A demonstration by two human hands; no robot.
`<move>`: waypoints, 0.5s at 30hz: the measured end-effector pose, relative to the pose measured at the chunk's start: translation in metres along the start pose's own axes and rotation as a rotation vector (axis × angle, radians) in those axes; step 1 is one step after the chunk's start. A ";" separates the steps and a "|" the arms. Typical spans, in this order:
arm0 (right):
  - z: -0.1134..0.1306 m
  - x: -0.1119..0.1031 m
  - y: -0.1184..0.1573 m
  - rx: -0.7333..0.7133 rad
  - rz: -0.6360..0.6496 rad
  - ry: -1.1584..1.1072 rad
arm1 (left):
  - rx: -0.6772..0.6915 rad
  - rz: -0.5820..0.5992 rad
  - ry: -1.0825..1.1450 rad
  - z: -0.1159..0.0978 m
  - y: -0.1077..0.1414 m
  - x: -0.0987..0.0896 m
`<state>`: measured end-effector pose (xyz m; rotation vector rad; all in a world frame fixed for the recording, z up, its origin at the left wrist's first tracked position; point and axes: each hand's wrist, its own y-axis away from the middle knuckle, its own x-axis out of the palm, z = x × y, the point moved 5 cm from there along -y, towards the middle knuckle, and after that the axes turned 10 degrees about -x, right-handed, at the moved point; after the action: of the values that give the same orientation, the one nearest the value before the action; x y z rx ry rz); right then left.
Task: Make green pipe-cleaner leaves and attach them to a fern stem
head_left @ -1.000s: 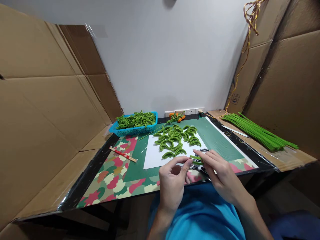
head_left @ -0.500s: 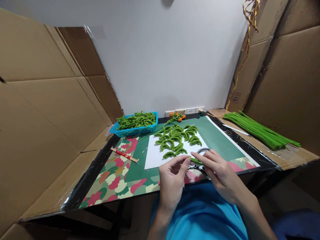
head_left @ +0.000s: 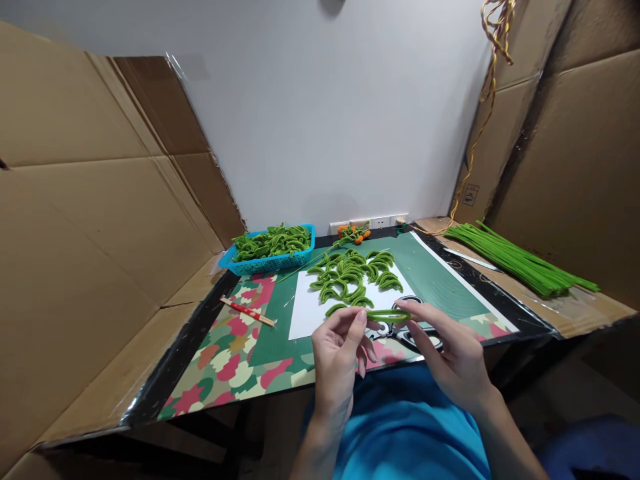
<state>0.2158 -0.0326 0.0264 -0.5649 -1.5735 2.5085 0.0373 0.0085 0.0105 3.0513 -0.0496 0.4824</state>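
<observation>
A green pipe cleaner [head_left: 387,316], bent into a narrow loop, stretches between my hands above the table's front edge. My left hand [head_left: 343,347] pinches its left end between thumb and index finger, the other fingers loosely curled. At its right end, my right hand [head_left: 447,347] has thumb and index finger around the loop. Just behind and below lie scissors [head_left: 430,340] with black and grey handles, partly covered by my fingers. Beyond them, several curved green pipe-cleaner leaves [head_left: 350,270] rest on a white sheet of paper [head_left: 303,317].
A blue basket [head_left: 255,265] full of green pieces stands at the back left. Orange-tipped green stems [head_left: 355,233] lie at the back. On the right is a bundle of straight green pipe cleaners [head_left: 520,260] near a white blade-like strip [head_left: 470,259]. Red-wrapped chopsticks [head_left: 247,311] lie left.
My right hand has drawn to the right and turned, its fingers now at the pipe cleaner's far end. The loop shows more fully, and more of the scissors is visible.
</observation>
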 end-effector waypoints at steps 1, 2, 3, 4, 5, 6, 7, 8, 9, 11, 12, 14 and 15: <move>-0.001 0.000 0.002 0.004 -0.039 -0.005 | -0.014 0.010 0.013 0.000 0.001 0.001; -0.003 -0.001 0.005 0.014 -0.077 -0.009 | -0.030 0.020 0.024 0.000 0.002 0.002; -0.004 -0.001 0.007 0.026 -0.115 -0.015 | -0.047 0.029 0.032 0.001 0.002 0.003; -0.005 -0.001 0.009 0.039 -0.151 -0.023 | -0.062 0.037 0.037 0.001 0.003 0.004; -0.006 -0.002 0.011 0.055 -0.183 -0.033 | -0.074 0.044 0.039 0.002 0.003 0.004; -0.006 -0.002 0.011 0.076 -0.211 -0.044 | -0.082 0.051 0.040 0.003 0.004 0.005; -0.007 -0.002 0.012 0.094 -0.239 -0.052 | -0.087 0.057 0.039 0.003 0.004 0.006; -0.007 -0.003 0.011 0.113 -0.264 -0.060 | -0.088 0.060 0.037 0.004 0.004 0.007; -0.007 -0.004 0.011 0.133 -0.287 -0.068 | -0.085 0.061 0.035 0.004 0.004 0.008; -0.008 -0.005 0.010 0.168 -0.329 -0.090 | -0.077 0.060 0.030 0.004 0.005 0.009; -0.009 -0.006 0.009 0.181 -0.344 -0.103 | -0.075 0.059 0.026 0.003 0.005 0.009; -0.012 -0.006 0.009 0.199 -0.357 -0.126 | -0.081 0.059 0.022 0.003 0.005 0.010; -0.013 -0.006 0.009 0.201 -0.361 -0.132 | -0.087 0.058 0.021 0.003 0.005 0.010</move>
<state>0.2269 -0.0277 0.0155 -0.0812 -1.2994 2.4208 0.0480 0.0026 0.0108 2.9667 -0.1538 0.5021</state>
